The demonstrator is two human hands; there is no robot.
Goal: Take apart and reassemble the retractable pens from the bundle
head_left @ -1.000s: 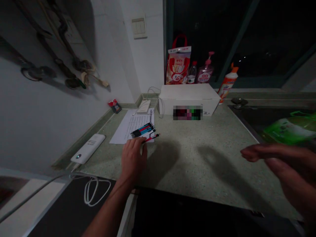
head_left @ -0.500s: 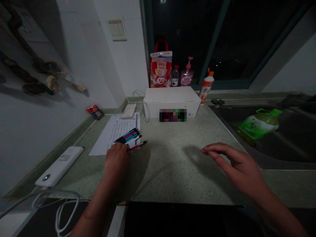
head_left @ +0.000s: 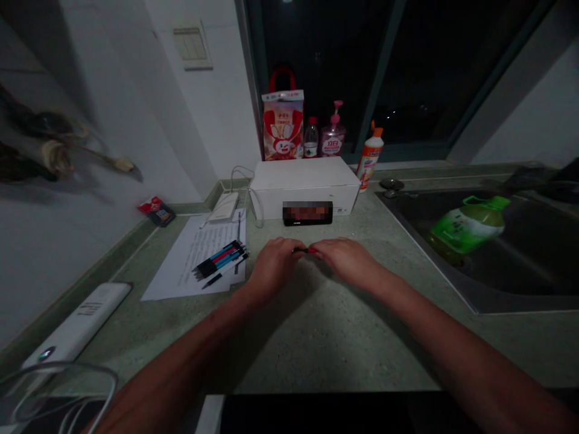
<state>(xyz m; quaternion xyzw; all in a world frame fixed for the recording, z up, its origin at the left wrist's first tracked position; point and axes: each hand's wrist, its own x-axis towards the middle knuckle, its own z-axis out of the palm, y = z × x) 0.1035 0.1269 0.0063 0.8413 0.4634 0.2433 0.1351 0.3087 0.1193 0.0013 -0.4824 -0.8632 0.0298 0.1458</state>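
A dark and red pen (head_left: 304, 249) spans the small gap between my hands above the middle of the counter. My left hand (head_left: 274, 265) is closed on its dark end. On the red end, the fingers of my right hand (head_left: 347, 259) are pinched. Much of the pen is hidden by the fingers. To the left, several pens (head_left: 221, 259) in black, blue and red lie side by side on printed sheets of paper (head_left: 174, 265). A white and black pen (head_left: 226, 269) lies along the near side of that group.
Behind my hands, a dark phone-like device (head_left: 307, 222) leans on a white box (head_left: 307, 175). A white power strip (head_left: 84, 328) with cables lies at left. At right is a sink (head_left: 452, 295) holding a green jug (head_left: 470, 229). Bottles and a red bag (head_left: 283, 129) stand behind the box.
My left hand has taken the red and dark pen from beside the pen group and carried it right. My right hand has moved left and closed on its other end. The view has shifted slightly.
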